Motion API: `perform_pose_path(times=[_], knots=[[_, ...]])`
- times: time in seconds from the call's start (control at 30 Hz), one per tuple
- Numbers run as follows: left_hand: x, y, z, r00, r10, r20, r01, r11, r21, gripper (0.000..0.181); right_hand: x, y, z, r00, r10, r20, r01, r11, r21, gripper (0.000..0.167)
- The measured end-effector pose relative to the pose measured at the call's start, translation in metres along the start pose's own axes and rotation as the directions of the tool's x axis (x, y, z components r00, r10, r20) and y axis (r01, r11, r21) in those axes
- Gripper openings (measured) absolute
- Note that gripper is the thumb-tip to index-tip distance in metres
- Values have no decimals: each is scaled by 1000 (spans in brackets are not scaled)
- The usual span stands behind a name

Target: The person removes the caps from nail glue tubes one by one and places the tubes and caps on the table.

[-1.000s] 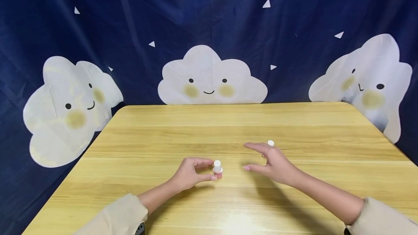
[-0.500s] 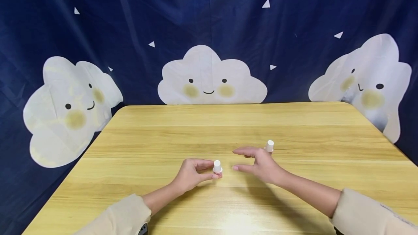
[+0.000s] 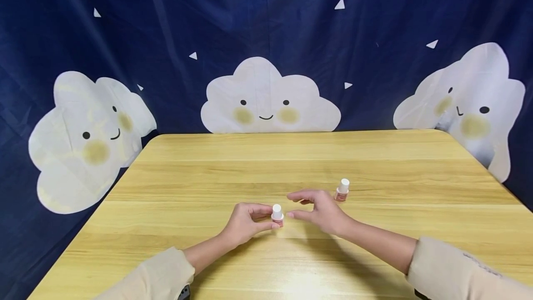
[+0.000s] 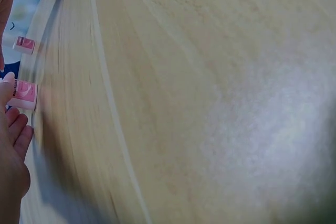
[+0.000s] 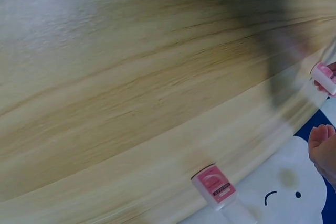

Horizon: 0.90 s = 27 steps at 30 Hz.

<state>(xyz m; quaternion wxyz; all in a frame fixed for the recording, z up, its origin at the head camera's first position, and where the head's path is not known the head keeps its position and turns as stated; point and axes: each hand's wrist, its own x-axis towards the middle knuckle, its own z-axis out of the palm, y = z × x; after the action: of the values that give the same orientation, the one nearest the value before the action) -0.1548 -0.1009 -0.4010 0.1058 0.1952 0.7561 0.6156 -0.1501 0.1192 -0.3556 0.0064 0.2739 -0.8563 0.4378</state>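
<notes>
My left hand pinches a small white-capped bottle with a pink label between thumb and fingers; it stands upright on the table. In the left wrist view the thumb lies against that bottle's label. My right hand is just to the right of this bottle, thumb and fingers apart with nothing between them. Behind the right hand, a second matching bottle stands upright on its own. The right wrist view shows this second bottle near the bottom edge.
Under both hands is a light wood table with rounded far corners. Past its far edge hangs a dark blue curtain with smiling white clouds and small white triangles.
My right hand has moved left, away from the far bottle and closer to the near one, uncovering the far bottle. The left hand has hardly moved and keeps its hold.
</notes>
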Motion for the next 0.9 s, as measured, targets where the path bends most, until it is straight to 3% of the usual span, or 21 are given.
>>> perform_pose_path(times=[0.17, 0.37, 0.6, 0.9], knots=[[1, -1, 1, 1000, 20, -15, -20, 999, 32, 32, 4, -1, 7, 1000, 2, 4, -2, 1000, 27, 36], [1, -2, 3, 999, 33, -10, -33, 999, 10, 31, 8, -2, 15, 1000, 2, -17, -1, 999, 34, 31], [0, -1, 3, 998, 55, -28, -53, 996, 77, 27, 12, -3, 23, 999, -2, -44, 5, 998, 69, 26], [1, -2, 4, 997, 75, -33, -72, 992, 102, 23, 11, -4, 29, 997, 34, -65, -27, 993, 113, 21]])
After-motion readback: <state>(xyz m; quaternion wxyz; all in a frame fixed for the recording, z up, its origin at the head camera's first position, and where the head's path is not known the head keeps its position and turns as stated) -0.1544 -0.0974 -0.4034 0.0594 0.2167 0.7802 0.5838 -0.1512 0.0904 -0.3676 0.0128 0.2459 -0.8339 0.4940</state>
